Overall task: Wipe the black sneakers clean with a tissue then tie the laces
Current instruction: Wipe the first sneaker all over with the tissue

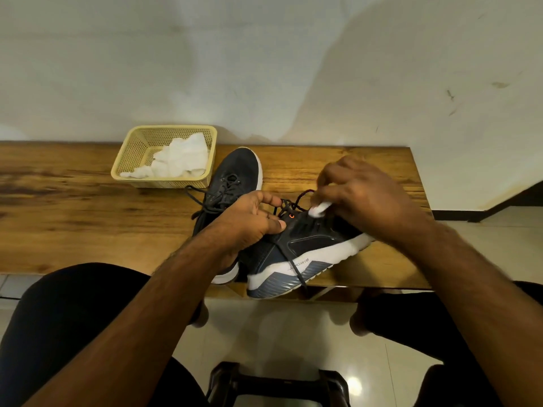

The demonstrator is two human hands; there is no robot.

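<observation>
Two black sneakers with white soles are on the wooden bench. The near sneaker (305,251) lies tilted on its side at the front edge, its sole facing me. My left hand (249,221) grips it at the collar, thumb on the upper. My right hand (361,198) pinches a small white tissue wad (319,208) and presses it on the laced top of that sneaker. The far sneaker (235,180) stands upright behind my left hand, its laces loose and spread over the bench.
A yellow plastic basket (132,160) holding crumpled white tissues sits at the back of the wooden bench (73,215), against the wall. My knees are under the bench's front edge. A dark stool shows below on the tiled floor.
</observation>
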